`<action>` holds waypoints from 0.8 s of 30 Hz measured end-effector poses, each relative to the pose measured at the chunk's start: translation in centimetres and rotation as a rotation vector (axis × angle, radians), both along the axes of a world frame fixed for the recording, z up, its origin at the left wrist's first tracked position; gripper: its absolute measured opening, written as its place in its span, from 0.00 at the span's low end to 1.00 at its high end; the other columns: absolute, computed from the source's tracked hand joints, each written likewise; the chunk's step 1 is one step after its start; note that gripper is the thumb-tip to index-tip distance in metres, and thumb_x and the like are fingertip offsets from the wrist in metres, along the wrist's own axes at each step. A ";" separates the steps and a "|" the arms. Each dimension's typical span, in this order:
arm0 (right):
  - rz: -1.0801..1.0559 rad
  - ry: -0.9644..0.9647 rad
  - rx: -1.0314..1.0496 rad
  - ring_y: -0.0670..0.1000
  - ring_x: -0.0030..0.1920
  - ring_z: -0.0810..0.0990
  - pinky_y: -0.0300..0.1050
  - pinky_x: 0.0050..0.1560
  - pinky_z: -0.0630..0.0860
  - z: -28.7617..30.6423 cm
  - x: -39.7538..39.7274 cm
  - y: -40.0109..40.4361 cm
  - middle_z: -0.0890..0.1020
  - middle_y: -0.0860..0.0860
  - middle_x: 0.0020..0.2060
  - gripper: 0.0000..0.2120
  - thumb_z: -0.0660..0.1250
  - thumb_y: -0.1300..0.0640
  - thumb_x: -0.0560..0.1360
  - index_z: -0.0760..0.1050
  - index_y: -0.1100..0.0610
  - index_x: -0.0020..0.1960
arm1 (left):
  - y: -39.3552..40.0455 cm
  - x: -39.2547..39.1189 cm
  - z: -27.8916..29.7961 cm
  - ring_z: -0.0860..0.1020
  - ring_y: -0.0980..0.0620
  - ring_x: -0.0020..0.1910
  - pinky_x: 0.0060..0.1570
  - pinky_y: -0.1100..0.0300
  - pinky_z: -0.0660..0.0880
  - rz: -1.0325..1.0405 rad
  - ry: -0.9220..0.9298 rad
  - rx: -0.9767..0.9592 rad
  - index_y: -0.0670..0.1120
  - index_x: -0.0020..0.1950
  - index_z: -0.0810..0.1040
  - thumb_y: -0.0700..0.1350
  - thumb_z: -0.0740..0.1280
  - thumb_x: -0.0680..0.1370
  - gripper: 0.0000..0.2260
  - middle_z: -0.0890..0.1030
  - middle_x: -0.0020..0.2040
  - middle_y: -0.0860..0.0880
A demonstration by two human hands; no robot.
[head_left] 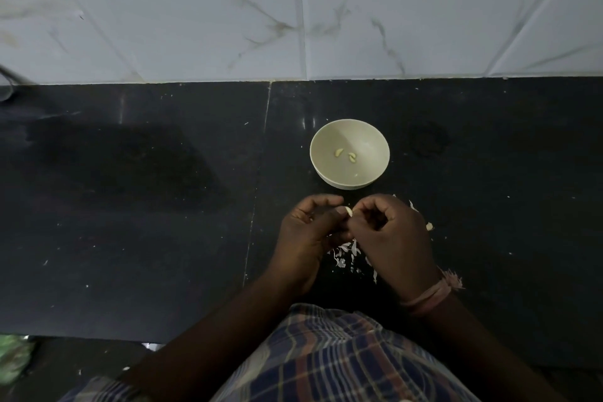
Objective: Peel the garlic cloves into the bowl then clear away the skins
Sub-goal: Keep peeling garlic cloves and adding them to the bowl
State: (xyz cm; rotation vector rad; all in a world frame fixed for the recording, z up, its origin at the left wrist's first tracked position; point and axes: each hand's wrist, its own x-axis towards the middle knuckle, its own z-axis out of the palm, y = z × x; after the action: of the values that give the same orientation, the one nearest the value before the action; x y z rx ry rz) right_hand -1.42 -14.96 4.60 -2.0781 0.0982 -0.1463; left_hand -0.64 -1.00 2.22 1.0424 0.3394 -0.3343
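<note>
Clove: a small pale clove (pixel 349 211) was held between the two hands, above the dark worktop (pixel 130 206) and just in front of the bowl; only its rounded tip showed.
Bowl: a pale round bowl (pixel 329 173) stood on the worktop, just beyond the hands; three small yellowish peeled cloves (pixel 339 152) lay apart on its bottom.
Skins: thin white skins (pixel 346 253) lay scattered on the worktop under and between the hands; more scraps lay right of the right hand, and one pale piece (pixel 429 226) there could have been a clove or a skin, I could not tell.
Left hand: the left hand (pixel 306 232) was curled, palm partly up, thumb pressed on the clove.
Right hand: the right hand (pixel 391 232) was curled too, fingertips pinching the clove from the other side; a pinkish thread band (pixel 430 297) circled its wrist.
Hidden: most of the clove sat behind the fingers, so how much skin it kept was unclear; dim light blurred the small scraps.
Cut off: a checked cloth (pixel 326 359) filled the lower edge; a tiled wall (pixel 293 10) rose behind the worktop.
</note>
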 end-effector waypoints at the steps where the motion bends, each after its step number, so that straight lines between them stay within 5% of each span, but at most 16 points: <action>1: -0.007 0.012 0.005 0.47 0.36 0.80 0.52 0.40 0.79 -0.1 0.1 0.0 0.81 0.46 0.34 0.04 0.71 0.59 0.70 0.79 0.51 0.39 | 0.0 0.0 0.0 0.83 0.45 0.44 0.45 0.54 0.81 0.004 -0.014 0.027 0.39 0.53 0.82 0.34 0.70 0.77 0.06 0.84 0.45 0.41; 8: -0.028 0.073 0.060 0.46 0.35 0.80 0.41 0.36 0.77 -0.2 0.4 0.0 0.82 0.48 0.33 0.05 0.73 0.59 0.72 0.80 0.52 0.39 | 0.1 0.1 0.2 0.84 0.39 0.51 0.58 0.44 0.79 -0.019 -0.043 0.042 0.38 0.54 0.85 0.39 0.72 0.76 0.09 0.85 0.51 0.34; 13: -0.055 0.130 0.145 0.43 0.30 0.78 0.36 0.33 0.73 -0.2 0.7 0.3 0.81 0.46 0.30 0.05 0.72 0.61 0.73 0.81 0.53 0.39 | 0.3 0.2 0.0 0.85 0.46 0.46 0.48 0.57 0.81 -0.001 -0.020 -0.001 0.39 0.51 0.85 0.36 0.67 0.80 0.07 0.86 0.48 0.38; 19: -0.126 0.189 0.205 0.52 0.31 0.79 0.50 0.36 0.78 -0.9 1.0 -0.1 0.81 0.49 0.31 0.06 0.69 0.60 0.74 0.80 0.51 0.40 | 0.4 0.4 0.0 0.84 0.50 0.44 0.44 0.63 0.81 0.026 0.057 -0.101 0.36 0.55 0.83 0.37 0.66 0.79 0.09 0.85 0.47 0.39; 24: -0.104 0.158 0.190 0.51 0.31 0.75 0.54 0.35 0.74 -0.5 0.7 0.2 0.77 0.51 0.29 0.13 0.58 0.49 0.73 0.75 0.54 0.36 | 0.4 0.6 -0.1 0.83 0.52 0.42 0.43 0.63 0.81 0.026 0.103 -0.147 0.37 0.55 0.83 0.41 0.69 0.76 0.11 0.85 0.46 0.41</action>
State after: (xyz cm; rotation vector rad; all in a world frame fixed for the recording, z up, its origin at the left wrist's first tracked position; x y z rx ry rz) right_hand -0.72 -14.78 4.14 -1.8931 0.3058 -0.0337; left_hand 0.00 -0.62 2.12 0.8779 0.4144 -0.3844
